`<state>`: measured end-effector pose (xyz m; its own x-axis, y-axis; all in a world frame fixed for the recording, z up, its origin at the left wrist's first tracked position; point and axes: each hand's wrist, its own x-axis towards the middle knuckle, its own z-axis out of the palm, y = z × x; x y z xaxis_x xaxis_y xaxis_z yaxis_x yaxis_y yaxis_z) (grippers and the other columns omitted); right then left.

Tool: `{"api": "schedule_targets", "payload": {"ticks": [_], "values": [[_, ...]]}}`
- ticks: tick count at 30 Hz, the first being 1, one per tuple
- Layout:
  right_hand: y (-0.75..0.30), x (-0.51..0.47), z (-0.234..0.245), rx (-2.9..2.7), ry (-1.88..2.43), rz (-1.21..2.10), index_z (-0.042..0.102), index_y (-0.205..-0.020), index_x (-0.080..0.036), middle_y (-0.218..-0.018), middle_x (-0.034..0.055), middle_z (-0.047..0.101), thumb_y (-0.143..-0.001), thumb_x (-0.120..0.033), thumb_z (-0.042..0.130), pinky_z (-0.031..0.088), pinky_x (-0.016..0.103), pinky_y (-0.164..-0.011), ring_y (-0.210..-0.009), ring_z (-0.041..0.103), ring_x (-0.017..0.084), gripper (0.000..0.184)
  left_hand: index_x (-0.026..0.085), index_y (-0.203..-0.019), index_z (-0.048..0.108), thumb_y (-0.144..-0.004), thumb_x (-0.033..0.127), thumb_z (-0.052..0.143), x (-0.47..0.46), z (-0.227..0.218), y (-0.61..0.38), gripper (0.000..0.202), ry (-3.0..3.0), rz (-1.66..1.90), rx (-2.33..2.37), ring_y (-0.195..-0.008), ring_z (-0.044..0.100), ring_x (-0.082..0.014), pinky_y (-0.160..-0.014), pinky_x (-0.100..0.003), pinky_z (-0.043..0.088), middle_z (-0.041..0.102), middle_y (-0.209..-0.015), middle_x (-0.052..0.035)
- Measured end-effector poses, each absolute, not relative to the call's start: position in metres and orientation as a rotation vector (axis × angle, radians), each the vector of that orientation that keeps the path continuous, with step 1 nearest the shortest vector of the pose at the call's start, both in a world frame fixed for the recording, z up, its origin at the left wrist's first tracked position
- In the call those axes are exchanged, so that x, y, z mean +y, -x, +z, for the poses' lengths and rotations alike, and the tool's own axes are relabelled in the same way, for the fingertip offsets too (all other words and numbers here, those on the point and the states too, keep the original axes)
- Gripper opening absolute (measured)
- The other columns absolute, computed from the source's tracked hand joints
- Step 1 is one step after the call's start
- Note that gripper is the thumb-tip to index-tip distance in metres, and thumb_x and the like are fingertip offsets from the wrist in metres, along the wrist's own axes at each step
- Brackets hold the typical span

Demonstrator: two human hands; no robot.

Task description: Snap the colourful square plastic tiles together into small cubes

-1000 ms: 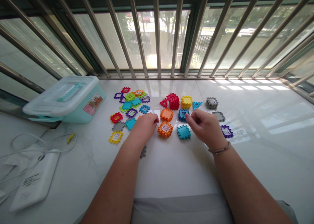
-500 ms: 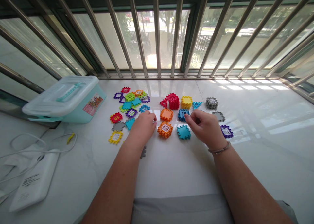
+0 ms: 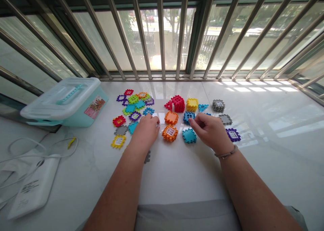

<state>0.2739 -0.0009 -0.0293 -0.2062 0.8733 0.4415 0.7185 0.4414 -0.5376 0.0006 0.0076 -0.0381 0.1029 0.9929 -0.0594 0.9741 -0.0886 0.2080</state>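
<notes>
My left hand (image 3: pixel 147 129) is closed, fingers curled down, between the scattered tiles and the orange stacks. A pale bit shows at its fingertips, too small to name. Also closed, my right hand (image 3: pixel 210 128) has its thumb tip at the edge of a blue stack of window tiles (image 3: pixel 188 117); what its fingers hold, if anything, is hidden. Between the hands are an orange tile stack (image 3: pixel 171 117), a second orange stack with a white window (image 3: pixel 169 133) and a teal tile (image 3: pixel 189 135). Behind them stand a red stack (image 3: pixel 178 103) and a yellow stack (image 3: pixel 192 104).
Loose interlocking tiles, among them a yellow one (image 3: pixel 118 141) and a red one (image 3: pixel 118 120), spread at left. A lidded teal box (image 3: pixel 76 106) and a white power bank with cables (image 3: pixel 35 187) lie farther left. Grey (image 3: pixel 218 105) and purple tiles (image 3: pixel 233 135) sit right. Metal bars (image 3: pixel 162 38) close the back.
The view has shifted very slightly. Both hands stay almost where they were, and the tiles and stacks look unchanged.
</notes>
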Motion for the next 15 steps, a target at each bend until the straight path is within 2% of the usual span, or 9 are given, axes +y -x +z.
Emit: {"api": "schedule_targets", "payload": {"ticks": [6,15], "values": [[-0.2740,0.0000,-0.0304,-1.992,1.331,0.290,0.051,-0.071,-0.025,-0.055,-0.0044,0.051,-0.104,-0.044,0.068,0.034,0.030,-0.057,-0.052,0.044,0.013,0.041,0.023,-0.115,0.078,-0.104,0.024,0.066,0.0081,-0.0380,-0.0006,0.017,-2.175,0.128,1.992,-0.126,0.067,-0.0346,-0.107,-0.044,0.055,0.072,-0.125,-0.0142],[-0.2734,0.0000,-0.0303,-2.002,1.328,0.288,0.051,-0.070,-0.025,-0.055,-0.0045,0.050,-0.103,-0.043,0.068,0.034,0.030,-0.056,-0.051,0.044,0.014,0.041,0.023,-0.103,0.078,-0.102,0.019,0.067,0.0115,-0.0369,-0.0020,0.011,-2.208,0.164,1.906,-0.110,0.074,-0.0285,-0.096,-0.038,0.055,0.079,-0.117,-0.0095]]}}
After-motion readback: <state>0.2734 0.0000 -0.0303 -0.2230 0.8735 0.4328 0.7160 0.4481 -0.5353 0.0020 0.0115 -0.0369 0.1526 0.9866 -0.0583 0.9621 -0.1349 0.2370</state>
